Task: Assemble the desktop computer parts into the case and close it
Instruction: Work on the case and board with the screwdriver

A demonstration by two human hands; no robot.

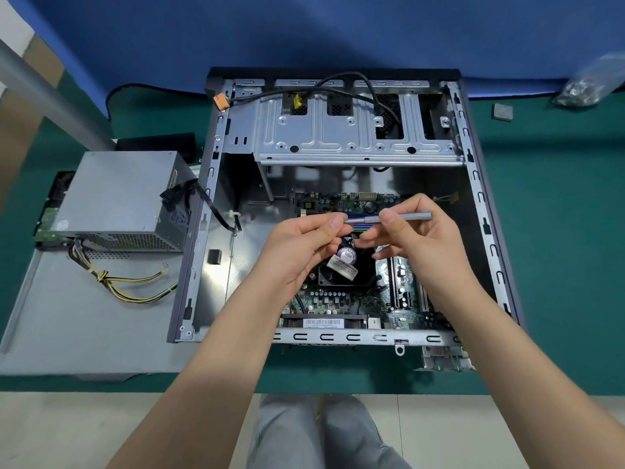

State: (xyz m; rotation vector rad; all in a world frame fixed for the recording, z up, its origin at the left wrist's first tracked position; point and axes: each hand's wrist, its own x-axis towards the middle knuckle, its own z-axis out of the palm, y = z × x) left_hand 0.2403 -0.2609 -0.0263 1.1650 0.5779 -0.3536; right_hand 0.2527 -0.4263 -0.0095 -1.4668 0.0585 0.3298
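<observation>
Case (338,211): laid open on its side on the green desk (558,231), near wall close to the desk's front edge, far wall against the blue partition (304,28).
Room: bare desk is seen to the right of the case; the left side is taken up by a grey panel (84,326) carrying the power supply (118,198), which lies just beside the case's left wall.
Inside: motherboard (338,299) is seated on the case floor with the fan (341,265) on it; the drive cage (355,130) spans the far half.
Screwdriver (389,217): slim grey tool held above the motherboard, long axis running left to right, roughly level, butt end toward the right.
Left hand (297,245): raised over the fan, palm turned inward, fingers (334,222) curled and pinching the tool's left tip.
Right hand (422,238): thumb and forefinger closed round the shaft near its middle, the other fingers loosely bent beneath.
Forearms: both reach in over the near wall, converging above the board.
</observation>
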